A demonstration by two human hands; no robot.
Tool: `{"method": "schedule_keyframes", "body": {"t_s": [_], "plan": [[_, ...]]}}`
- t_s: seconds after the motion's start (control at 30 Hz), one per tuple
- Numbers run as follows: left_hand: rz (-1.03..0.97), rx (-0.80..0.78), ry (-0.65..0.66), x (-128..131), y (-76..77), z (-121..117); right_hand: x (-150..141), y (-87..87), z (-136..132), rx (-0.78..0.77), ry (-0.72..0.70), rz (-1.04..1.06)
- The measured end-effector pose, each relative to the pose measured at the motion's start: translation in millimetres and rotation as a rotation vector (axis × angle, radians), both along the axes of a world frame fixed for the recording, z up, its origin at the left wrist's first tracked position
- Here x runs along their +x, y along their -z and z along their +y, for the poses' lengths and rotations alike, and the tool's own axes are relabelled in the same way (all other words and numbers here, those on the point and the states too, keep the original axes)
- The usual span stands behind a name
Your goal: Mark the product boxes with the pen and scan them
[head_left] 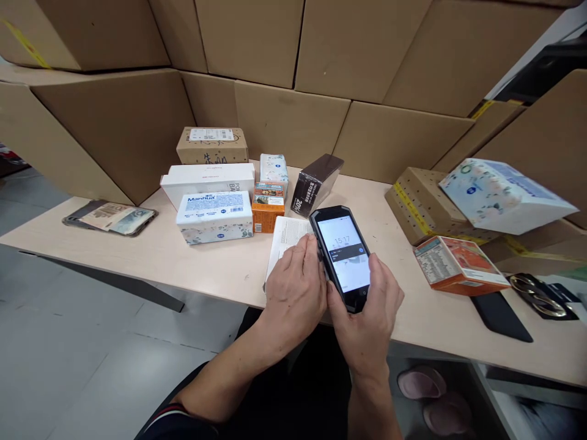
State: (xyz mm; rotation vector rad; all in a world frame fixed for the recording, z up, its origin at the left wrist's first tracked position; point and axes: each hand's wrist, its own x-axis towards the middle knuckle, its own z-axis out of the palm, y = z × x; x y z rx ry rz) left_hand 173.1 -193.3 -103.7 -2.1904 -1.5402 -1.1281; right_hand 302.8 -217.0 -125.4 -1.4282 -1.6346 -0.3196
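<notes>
My right hand (369, 318) is closed around the lower part of a black smartphone (346, 266), thumb on its left side and fingers along its right. The lit screen reads 15:17. My left hand (296, 290) lies palm down over a flat white item with printed text (290, 229), its fingers stretched out close together against the phone's left edge. Most of that white item is hidden under the hand. Just beyond stand a dark box marked 20% (316, 183) and an orange box (268, 214).
Left of my hands are a Manhua tissue pack (215, 226), a long white box (208, 177) and a cardboard parcel (211, 143). Banknotes (117, 218) lie on a dark tray. At right sit another tissue pack (499, 192), an orange box (458, 266) and scissors (541, 296). Cardboard walls (293, 122) enclose the back.
</notes>
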Motion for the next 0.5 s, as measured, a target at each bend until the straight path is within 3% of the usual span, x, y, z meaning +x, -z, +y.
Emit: {"method": "schedule_keyframes", "body": {"t_s": [0.33, 0.5], "plan": [[0.032, 0.04, -0.002, -3.0, 2.2, 0.4, 7.3, -1.4, -3.1, -0.052, -0.013, 0.14], [0.076, 0.065, 0.036, -4.4, -0.1, 0.8, 44.7, 1.3, -11.1, -0.069, 0.192, 0.208]]}}
